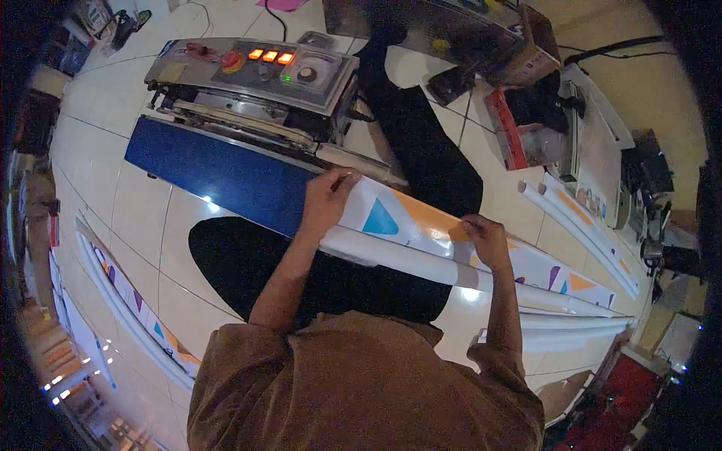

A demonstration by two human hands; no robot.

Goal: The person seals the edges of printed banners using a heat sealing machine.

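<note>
A long white printed banner sheet (425,225) with teal, orange and purple shapes lies across my lap, its lower side rolled into a white tube (406,257). My left hand (327,201) pinches the sheet's upper edge at its left end, beside the blue conveyor belt (218,177). Farther along the same edge, my right hand (487,239) is closed on the sheet, thumb and fingers together. Behind the belt stands a band sealing machine (248,79) with lit orange switches, a red knob and a dial. The sheet's far end reaches toward the lower right.
More rolled printed banners lie on the tiled floor at left (131,301) and right (583,233). White rolls (556,322) rest near my right arm. A red-and-white open box (519,135) stands at the upper right. My legs in black (432,143) extend around the machine.
</note>
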